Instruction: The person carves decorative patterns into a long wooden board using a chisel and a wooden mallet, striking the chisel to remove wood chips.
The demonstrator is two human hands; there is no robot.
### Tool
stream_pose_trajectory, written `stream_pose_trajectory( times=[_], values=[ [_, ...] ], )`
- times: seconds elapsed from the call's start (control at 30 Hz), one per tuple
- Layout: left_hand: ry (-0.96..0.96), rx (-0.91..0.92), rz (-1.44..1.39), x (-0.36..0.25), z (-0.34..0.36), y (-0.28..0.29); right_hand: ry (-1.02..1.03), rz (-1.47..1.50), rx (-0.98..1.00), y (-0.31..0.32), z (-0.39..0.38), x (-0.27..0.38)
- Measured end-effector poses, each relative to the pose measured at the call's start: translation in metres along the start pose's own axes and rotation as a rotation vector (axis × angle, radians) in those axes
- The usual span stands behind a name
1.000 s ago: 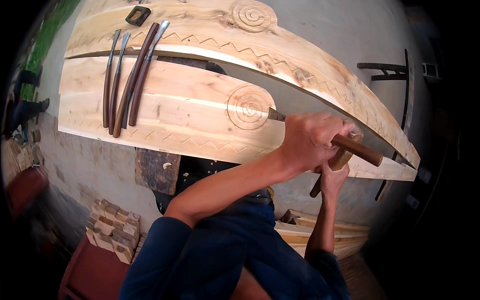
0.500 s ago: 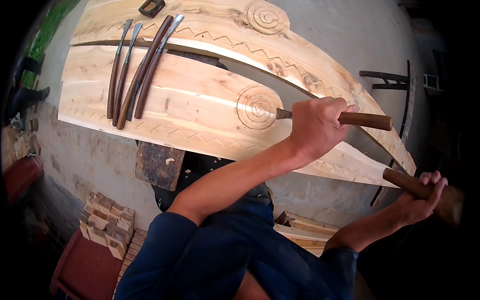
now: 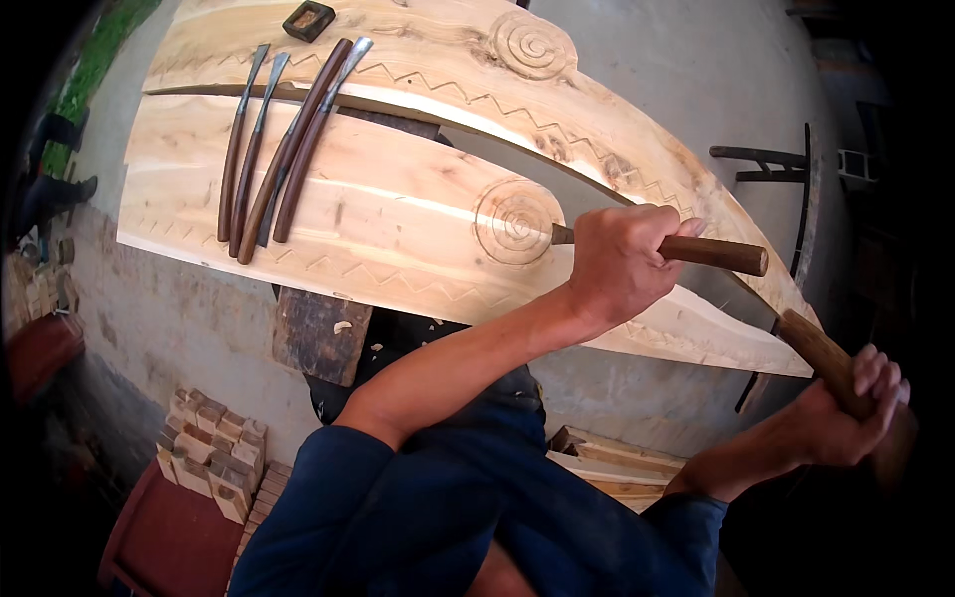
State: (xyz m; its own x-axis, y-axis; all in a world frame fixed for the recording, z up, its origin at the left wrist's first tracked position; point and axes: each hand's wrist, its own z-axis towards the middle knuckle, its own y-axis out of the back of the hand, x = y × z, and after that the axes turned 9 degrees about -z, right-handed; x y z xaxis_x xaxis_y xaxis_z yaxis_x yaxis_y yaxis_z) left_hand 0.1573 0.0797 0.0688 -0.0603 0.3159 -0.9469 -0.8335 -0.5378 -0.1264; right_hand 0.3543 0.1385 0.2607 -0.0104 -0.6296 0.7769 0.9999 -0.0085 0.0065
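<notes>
My left hand [image 3: 619, 261] is closed around a chisel with a wooden handle [image 3: 728, 254], whose metal end points left to a carved spiral on the lower pale board [image 3: 169, 204]. My right hand [image 3: 844, 426] grips a wooden mallet [image 3: 821, 360] at the lower right, apart from the chisel handle. The upper board [image 3: 428, 45], with a curved outline, carries another spiral and a zigzag line. Several long chisels [image 3: 290, 159] with dark handles lie side by side across the boards at the left, near a small dark square block [image 3: 307, 20].
A dark worn wooden support [image 3: 318, 333] is under the boards. Small wood blocks [image 3: 214, 463] are stacked by a red surface [image 3: 149, 542]. Planks [image 3: 607, 473] lie below right, a dark wooden frame [image 3: 771, 169] stands at right, and a person's legs [image 3: 60, 189] show at far left.
My right hand has swung down and to the right with the mallet, away from the chisel handle. My left hand has shifted only slightly, still on the chisel.
</notes>
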Motion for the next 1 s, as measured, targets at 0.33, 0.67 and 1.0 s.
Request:
stream_pose_trajectory(
  times=[0.33,0.67,1.0],
  values=[
    [-0.032,0.01,-0.051,-0.001,-0.004,0.002,-0.008,-0.437,0.042,0.001,-0.013,0.006],
    [-0.035,0.011,-0.037,-0.001,-0.011,-0.001,-0.103,-0.819,0.117,0.006,-0.033,0.007],
    [-0.206,0.105,0.041,0.002,-0.019,-0.009,-0.194,-1.226,0.38,0.016,-0.108,-0.031]
  ],
)
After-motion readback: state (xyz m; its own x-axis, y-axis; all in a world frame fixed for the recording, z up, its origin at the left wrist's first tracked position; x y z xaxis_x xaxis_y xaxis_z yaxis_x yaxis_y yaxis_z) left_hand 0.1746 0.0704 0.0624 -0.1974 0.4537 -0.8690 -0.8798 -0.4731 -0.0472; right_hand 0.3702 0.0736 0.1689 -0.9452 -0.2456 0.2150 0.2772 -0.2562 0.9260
